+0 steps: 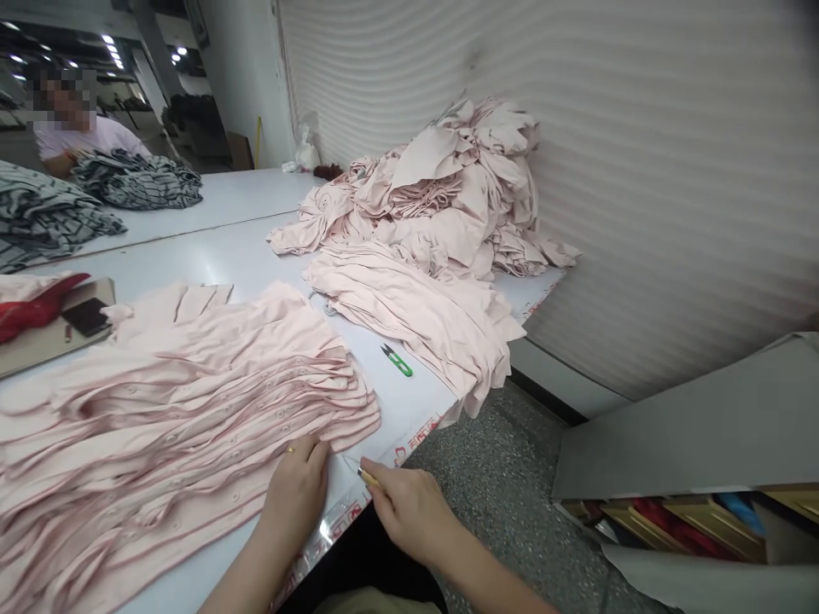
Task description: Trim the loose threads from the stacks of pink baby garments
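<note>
Layered pale pink shirts [211, 418] with buttons along their fronts lie spread over the left of the table. At their near right edge, my left hand [298, 482] has its fingers curled together onto the cloth; the fingertips are partly hidden. My right hand [409, 507] grips a slim awl-like tool [369, 477] with a wooden handle and a metal collar, its thin tip toward the left hand. Green thread snips [397, 361] rest on the bare tabletop beyond both hands. Beside them lies a folded bundle of pink cloth [415, 315].
A tall heap of pink garments [448, 188] stands against the pale wall covering [640, 170]. At left are a board [38, 354] with a dark phone-like object [86, 317] and red cloth [31, 311]. A person [95, 132] sits behind striped cloth [141, 179]. A shelf unit [691, 426] stands right.
</note>
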`<state>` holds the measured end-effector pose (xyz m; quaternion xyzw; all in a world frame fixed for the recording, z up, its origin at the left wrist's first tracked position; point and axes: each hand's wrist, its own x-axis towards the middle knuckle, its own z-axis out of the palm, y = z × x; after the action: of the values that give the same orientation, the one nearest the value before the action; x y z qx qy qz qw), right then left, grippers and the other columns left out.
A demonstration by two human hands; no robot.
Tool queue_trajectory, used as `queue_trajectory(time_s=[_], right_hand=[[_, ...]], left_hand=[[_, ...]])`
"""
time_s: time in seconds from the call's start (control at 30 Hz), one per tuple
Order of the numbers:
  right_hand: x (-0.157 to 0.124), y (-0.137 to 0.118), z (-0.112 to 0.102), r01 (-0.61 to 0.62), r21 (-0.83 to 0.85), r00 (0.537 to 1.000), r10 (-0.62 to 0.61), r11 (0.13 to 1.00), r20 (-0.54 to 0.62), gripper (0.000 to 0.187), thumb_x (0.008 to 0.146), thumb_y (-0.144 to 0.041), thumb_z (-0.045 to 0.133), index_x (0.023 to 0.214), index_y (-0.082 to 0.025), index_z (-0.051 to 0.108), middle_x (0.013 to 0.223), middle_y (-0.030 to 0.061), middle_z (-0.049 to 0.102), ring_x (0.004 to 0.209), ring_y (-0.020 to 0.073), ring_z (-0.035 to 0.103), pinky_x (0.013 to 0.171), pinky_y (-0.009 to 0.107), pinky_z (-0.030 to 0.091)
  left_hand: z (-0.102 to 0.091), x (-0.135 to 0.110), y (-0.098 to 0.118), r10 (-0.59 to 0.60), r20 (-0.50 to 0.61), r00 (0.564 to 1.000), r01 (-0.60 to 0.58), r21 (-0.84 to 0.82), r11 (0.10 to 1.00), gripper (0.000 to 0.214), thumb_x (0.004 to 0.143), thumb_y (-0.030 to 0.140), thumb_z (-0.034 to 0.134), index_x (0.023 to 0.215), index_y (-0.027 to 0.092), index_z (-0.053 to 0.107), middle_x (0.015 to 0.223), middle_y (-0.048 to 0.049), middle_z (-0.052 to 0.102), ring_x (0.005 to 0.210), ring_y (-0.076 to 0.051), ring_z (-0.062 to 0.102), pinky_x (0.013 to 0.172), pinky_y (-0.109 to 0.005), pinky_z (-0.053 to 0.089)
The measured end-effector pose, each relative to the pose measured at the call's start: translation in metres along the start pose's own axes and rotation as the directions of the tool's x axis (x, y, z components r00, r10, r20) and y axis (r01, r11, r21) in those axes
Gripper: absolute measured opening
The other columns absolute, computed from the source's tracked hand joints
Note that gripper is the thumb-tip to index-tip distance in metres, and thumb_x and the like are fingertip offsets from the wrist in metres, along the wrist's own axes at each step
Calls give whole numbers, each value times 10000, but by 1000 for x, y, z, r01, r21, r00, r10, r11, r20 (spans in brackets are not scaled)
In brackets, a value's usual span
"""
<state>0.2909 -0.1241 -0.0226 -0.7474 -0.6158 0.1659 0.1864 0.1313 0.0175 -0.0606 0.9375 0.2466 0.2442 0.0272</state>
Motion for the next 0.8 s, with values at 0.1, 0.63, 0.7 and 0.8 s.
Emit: queue_trajectory(time_s=[0.1,0.63,0.7,0.8], right_hand=[[-2,-5,10,20,-1,999,-20,1000,-35,414,935,-232,421,1317,-207,579,849,53,751,729,213,710,634,259,453],[27,-29,16,23,-339,998,-4,941,56,556,864,-104,514,1416,-81,452,795,123,702,694,249,683,589,301,476],[18,-18,3,139,-328,989,-114,935,94,563,861,-104,524,1420,-115,456,814,108,702,714,235,676,616,290,468],[5,-6,-11,164,-211,986,-156,964,52,490,908,-150,480,1397,-176,493,844,72,717,733,202,678,641,260,455]], left_hand=[[-2,3,3,-29,-50,998,27,-41,999,219,887,99,437,905,201,630,867,-44,660,764,-188,600,676,-324,515],[-7,3,26,-202,-51,978,178,-290,940,240,914,224,440,831,215,666,748,-31,704,699,-174,638,669,-307,506],[-4,10,21,-218,-36,975,196,-307,931,212,898,225,457,793,215,640,732,-21,686,689,-170,625,657,-301,494],[2,20,16,-292,-48,955,264,-304,915,171,865,194,467,772,210,610,719,-12,670,660,-167,615,628,-300,478]])
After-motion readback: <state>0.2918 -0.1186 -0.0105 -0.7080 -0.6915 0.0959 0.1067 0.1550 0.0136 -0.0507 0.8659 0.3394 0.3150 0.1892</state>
